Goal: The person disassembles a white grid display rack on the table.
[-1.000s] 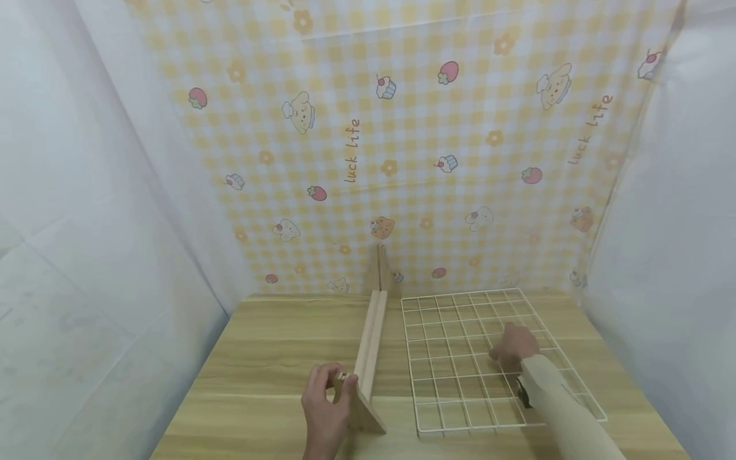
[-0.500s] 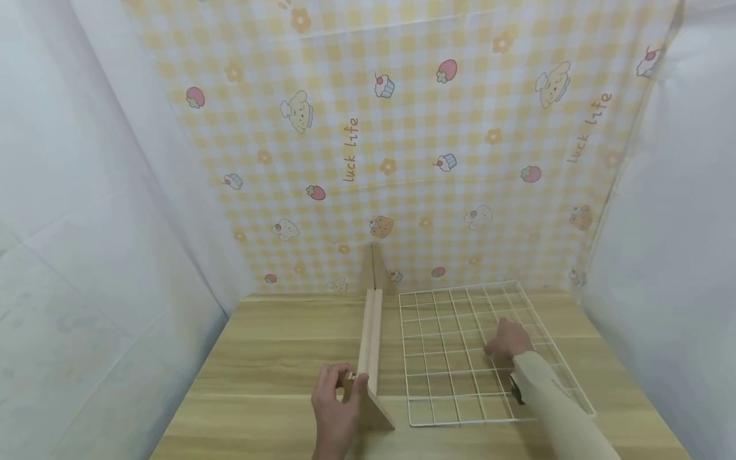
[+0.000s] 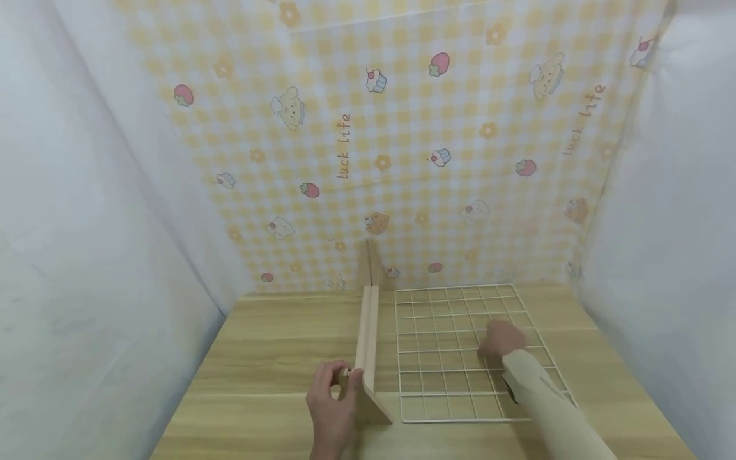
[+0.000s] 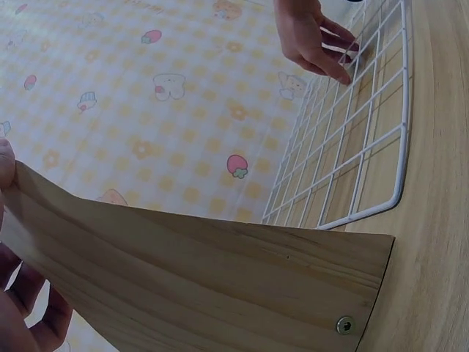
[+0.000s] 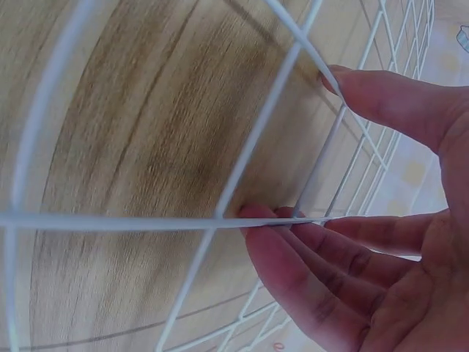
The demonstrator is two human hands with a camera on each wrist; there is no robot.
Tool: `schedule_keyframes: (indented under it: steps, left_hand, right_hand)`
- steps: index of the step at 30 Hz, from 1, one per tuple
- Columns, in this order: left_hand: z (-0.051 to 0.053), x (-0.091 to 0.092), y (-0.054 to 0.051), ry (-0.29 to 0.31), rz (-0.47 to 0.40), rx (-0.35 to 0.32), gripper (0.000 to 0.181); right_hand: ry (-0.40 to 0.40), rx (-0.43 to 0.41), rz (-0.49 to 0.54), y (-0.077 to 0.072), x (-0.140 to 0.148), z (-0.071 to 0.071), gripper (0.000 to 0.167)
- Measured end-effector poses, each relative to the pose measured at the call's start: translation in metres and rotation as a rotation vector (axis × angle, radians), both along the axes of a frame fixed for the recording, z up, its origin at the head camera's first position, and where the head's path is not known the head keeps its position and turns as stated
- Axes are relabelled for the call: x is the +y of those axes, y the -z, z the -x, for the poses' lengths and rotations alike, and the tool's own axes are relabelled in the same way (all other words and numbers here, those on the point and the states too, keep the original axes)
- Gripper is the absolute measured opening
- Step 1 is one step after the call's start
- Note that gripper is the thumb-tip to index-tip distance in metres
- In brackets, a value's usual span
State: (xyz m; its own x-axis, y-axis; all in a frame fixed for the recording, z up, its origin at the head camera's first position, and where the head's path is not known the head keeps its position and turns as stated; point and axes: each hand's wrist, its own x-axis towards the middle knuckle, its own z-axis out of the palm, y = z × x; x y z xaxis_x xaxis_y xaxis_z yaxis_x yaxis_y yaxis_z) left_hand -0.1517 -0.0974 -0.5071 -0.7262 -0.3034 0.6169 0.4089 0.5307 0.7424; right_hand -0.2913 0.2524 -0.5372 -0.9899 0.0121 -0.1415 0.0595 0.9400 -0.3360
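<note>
A wooden stand (image 3: 368, 338) runs from front to back on the table, a long grooved bar between two upright end boards. My left hand (image 3: 330, 406) pinches the top of its near end board (image 4: 220, 279) between thumb and fingers. A bolt head (image 4: 345, 325) shows low on that board in the left wrist view. Right of the stand is a white wire grid panel (image 3: 448, 422). My right hand (image 3: 503, 338) grips the panel right of its middle; in the right wrist view, thumb and curled fingers (image 5: 300, 282) hold its wires. Whether the panel is fully on the table, I cannot tell.
A wood-grain table (image 3: 276, 345) lies under everything. Behind stands a yellow checked cloth (image 3: 402, 128) with printed cartoons, close to the stand's far end board (image 3: 362, 271). White sheets hang at the left (image 3: 86, 255) and right (image 3: 661, 223). A dark band (image 3: 510, 388) is on my right wrist.
The grid panel has shifted left towards the stand and straightened a little, with my right hand on it. My left hand keeps its hold on the end board. The head view has turned slightly.
</note>
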Motion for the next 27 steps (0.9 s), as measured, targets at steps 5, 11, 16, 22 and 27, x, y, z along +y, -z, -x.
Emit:
schedule_keyframes:
  steps: [5, 11, 16, 22, 27]
  left_hand:
    - [-0.002, -0.002, -0.001, -0.006, -0.005, -0.036, 0.017]
    - [-0.006, -0.002, -0.001, -0.022, -0.012, -0.059, 0.016]
    - [-0.008, -0.003, 0.000, -0.034, -0.006, -0.061, 0.015]
    - [-0.007, -0.004, 0.000, -0.028, -0.019, -0.085, 0.015]
    - [-0.010, -0.004, -0.002, -0.018, -0.045, -0.120, 0.013]
  right_hand:
    - [0.001, -0.020, -0.014, 0.000, -0.007, 0.000, 0.017]
    - [0.010, -0.025, 0.004, 0.003, -0.010, -0.001, 0.023]
    - [0.011, -0.023, 0.000, 0.014, -0.008, 0.001, 0.034]
    - [0.003, 0.006, -0.031, 0.018, -0.008, -0.002, 0.045]
    - [0.010, 0.015, -0.017, 0.021, -0.008, -0.007, 0.053]
